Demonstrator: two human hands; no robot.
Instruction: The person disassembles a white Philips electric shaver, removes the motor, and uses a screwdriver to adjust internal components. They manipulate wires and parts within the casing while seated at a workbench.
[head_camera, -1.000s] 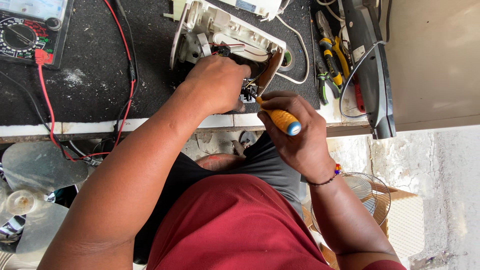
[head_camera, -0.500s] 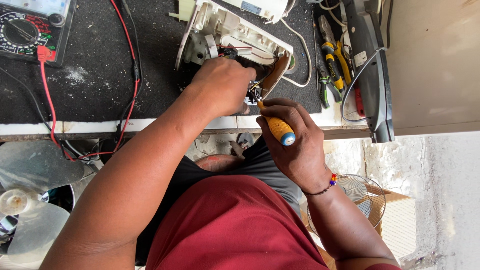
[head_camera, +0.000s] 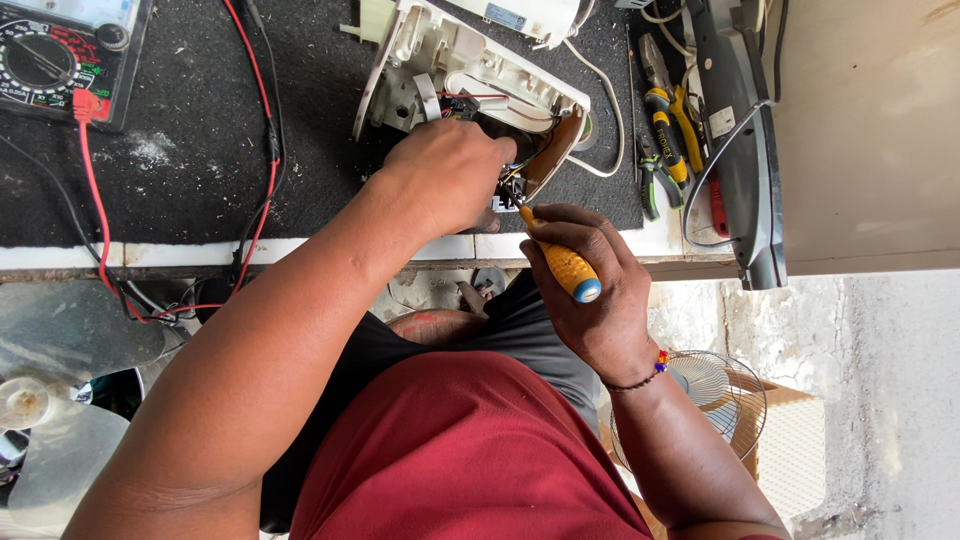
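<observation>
Black matting covers most of the tabletop (head_camera: 560, 245), with a pale tiled strip along its near edge, and we sit close against that edge looking straight down at our own two hands. On the mat lies one opened white appliance housing (head_camera: 455, 70), its shell split so that inner ribs, a few thin wires and a brown curved part show. Our left hand (head_camera: 450, 175) is closed over the near side of that housing, pressing it steady; what lies under the palm we cannot tell. Our right hand (head_camera: 590, 290) is wrapped around one screwdriver (head_camera: 562, 262) with a yellow handle and a blue cap, its shaft pointed up and left into the small cluster of parts just beside the left-hand fingers.

We judge the step in hand to be work on a fastener or contact at the housing's near corner — the tip is at the spot, though whether it is seated we cannot see. The next move would call for a firm hold on the shell and a straight, steady push along the shaft so the tip does not slip onto the wires.

Counting what else is here: one multimeter (head_camera: 60, 55) at the far left, one red test lead (head_camera: 262, 110) and a dark one beside it trailing off the edge — two pairs of pliers (head_camera: 660, 130) to the right, and two wire fan guards (head_camera: 700, 400) below
</observation>
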